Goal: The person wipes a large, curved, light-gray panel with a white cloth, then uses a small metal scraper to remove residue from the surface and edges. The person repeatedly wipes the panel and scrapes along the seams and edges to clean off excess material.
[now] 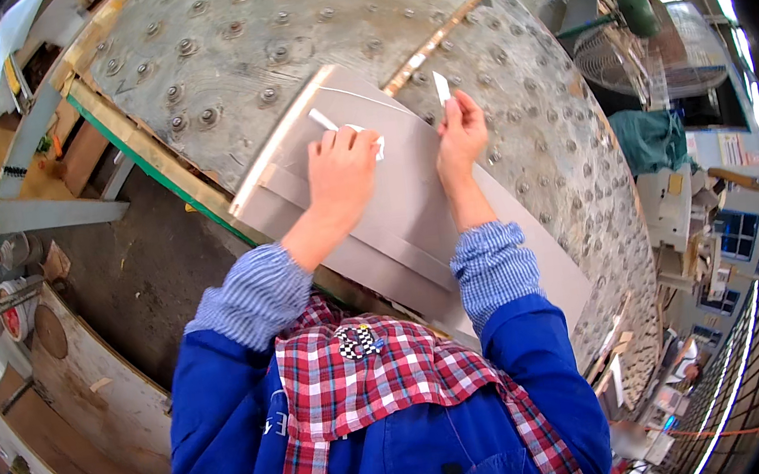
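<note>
A grey-mauve flat panel (509, 251) with raised bands and a pale left edge lies at an angle on the studded metal table (227, 59). Over the panel's upper left part, my left hand (343, 176) has its fingers curled on a white piece (323, 120), whose narrow end sticks out beyond the fingertips; its full shape is hidden. At the panel's upper right edge my right hand (460, 141) is closed, pinching a small flat white strip (441, 87) upright between thumb and fingers. A thin pale line runs across the panel's top.
A wooden strip (438, 41) lies beyond the panel. The table's green-edged side (140, 160) borders the floor at left, with a metal frame (58, 215) and a worn trough (89, 378). A fan (629, 63), a teal cloth (651, 139) and distant workbenches stand at right.
</note>
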The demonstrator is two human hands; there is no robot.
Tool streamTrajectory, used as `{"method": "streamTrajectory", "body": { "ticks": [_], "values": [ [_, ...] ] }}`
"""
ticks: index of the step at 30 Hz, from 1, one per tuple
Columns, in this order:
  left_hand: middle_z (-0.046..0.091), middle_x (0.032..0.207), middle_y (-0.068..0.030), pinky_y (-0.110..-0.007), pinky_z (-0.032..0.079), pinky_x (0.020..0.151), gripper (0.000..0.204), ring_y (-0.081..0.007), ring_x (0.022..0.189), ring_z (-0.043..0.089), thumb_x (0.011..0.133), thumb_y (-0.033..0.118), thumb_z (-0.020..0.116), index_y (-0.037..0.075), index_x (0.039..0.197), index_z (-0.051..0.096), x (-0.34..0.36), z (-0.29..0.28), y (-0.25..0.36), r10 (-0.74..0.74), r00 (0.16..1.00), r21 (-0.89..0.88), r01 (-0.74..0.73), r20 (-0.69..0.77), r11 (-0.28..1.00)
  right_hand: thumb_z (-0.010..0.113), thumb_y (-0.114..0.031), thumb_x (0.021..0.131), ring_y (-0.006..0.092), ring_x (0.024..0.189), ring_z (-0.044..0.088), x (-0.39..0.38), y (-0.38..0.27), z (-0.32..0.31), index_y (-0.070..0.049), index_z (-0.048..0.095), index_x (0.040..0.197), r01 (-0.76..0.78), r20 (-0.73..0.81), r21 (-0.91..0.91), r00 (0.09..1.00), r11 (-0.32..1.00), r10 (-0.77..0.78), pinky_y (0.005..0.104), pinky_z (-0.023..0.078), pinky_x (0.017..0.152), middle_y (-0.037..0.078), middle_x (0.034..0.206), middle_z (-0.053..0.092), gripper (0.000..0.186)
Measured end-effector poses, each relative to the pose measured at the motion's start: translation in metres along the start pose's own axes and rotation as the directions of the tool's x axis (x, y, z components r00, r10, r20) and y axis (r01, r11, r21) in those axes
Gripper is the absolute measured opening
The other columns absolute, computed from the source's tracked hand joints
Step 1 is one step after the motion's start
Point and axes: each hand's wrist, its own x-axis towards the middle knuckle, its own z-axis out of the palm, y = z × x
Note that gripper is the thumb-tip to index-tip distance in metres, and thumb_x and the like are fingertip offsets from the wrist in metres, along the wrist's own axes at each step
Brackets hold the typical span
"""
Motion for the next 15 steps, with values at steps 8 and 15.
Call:
{"method": "streamTrajectory", "body": {
  "ticks": [8,15],
  "values": [
    [0.054,0.097,-0.0154,-0.044,0.047,0.075,0.017,-0.0339,0.087,0.056,0.077,0.009,0.060,0.004,0.092,0.060,-0.109,0.081,0.137,0.378,0.825,-0.562,-0.091,0.419,0.822,0.062,-0.008,0.090,0.0077,0.070,0.053,-0.010,-0.084,-0.115,-0.002,0.063,0.111,-0.400,0.129,0.448,0.914,0.799,0.385,0.0212,0.044,0.059,0.002,0.088,0.063,0.022],
    [0.057,0.097,-0.0162,-0.041,0.050,0.083,0.020,-0.0324,0.098,0.057,0.077,0.014,0.056,0.002,0.091,0.062,-0.160,0.104,0.232,0.951,0.197,-0.878,-0.376,0.237,0.297,0.064,-0.003,0.086,0.0063,0.076,0.053,-0.036,-0.127,-0.173,-0.002,0.063,0.115,-0.343,0.402,-0.226,0.820,0.912,0.408,0.0195,0.044,0.070,0.000,0.091,0.062,0.029]
  ]
}}
